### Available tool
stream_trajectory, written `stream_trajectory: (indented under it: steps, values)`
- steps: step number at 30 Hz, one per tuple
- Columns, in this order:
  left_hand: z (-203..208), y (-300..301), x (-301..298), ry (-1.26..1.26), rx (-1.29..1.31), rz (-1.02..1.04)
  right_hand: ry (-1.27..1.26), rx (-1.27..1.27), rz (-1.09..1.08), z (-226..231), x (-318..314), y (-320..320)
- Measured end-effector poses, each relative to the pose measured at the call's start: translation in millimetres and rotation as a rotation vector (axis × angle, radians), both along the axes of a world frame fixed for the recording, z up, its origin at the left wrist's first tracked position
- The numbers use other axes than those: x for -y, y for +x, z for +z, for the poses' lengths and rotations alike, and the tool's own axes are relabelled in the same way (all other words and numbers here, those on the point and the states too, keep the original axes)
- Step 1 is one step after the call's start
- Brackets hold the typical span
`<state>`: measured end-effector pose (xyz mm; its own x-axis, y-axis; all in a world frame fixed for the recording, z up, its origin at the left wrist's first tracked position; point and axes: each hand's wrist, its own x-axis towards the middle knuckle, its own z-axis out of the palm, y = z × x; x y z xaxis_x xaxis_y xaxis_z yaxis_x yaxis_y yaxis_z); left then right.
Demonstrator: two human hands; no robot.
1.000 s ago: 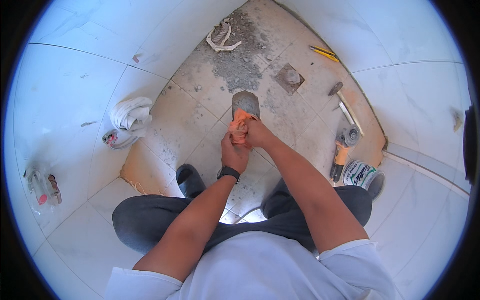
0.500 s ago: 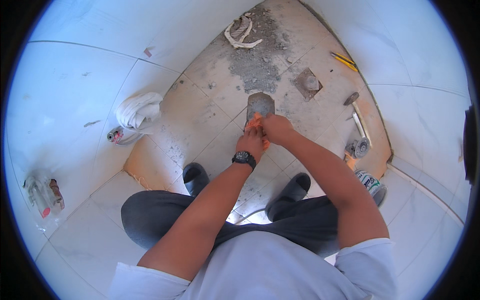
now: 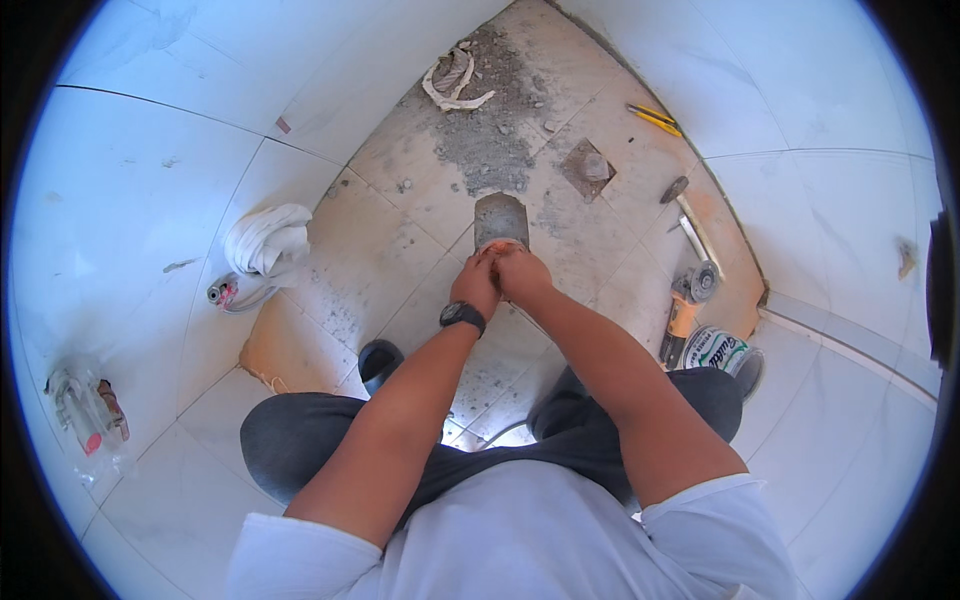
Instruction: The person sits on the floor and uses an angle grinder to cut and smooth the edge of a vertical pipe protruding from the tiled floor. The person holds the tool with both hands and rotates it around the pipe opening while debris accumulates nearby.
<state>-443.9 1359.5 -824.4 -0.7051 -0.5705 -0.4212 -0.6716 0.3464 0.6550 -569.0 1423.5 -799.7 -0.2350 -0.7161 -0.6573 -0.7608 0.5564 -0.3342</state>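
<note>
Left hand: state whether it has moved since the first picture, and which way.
Yes. The left hand has moved forward, closer to the grey floor cut-out.

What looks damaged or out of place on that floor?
Grey rubble is strewn over the floor tiles, loose and unswept. Just beyond the left hand and right hand, a rough-edged opening interrupts the tiling. Right of it, a square recess holds a pale lump I can't identify.

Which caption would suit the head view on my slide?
Left hand and right hand grip orange material at a floor cutout, an angle grinder lying to the right.
</note>
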Motion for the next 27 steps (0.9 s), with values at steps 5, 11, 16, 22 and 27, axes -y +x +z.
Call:
stream_trajectory:
  steps: [5, 11, 16, 22, 27]
  values:
    - [-24, 36, 9, 0.009, -0.156, 0.283, -0.196, -0.061, -0.072, 6, 4, 25]
    - [-37, 45, 11, -0.083, -0.135, 0.408, -0.126, -0.325, 0.076, -23, 10, 46]
    - [-35, 32, 21, -0.078, -0.199, 0.463, -0.042, -0.247, 0.022, -45, 16, 40]
    - [-46, 23, 32, -0.017, -0.214, 0.627, 0.024, -0.130, -0.089, -68, 20, 33]
    - [-43, 25, 36, -0.025, -0.219, 0.658, 0.070, -0.117, -0.091, -67, 30, 30]
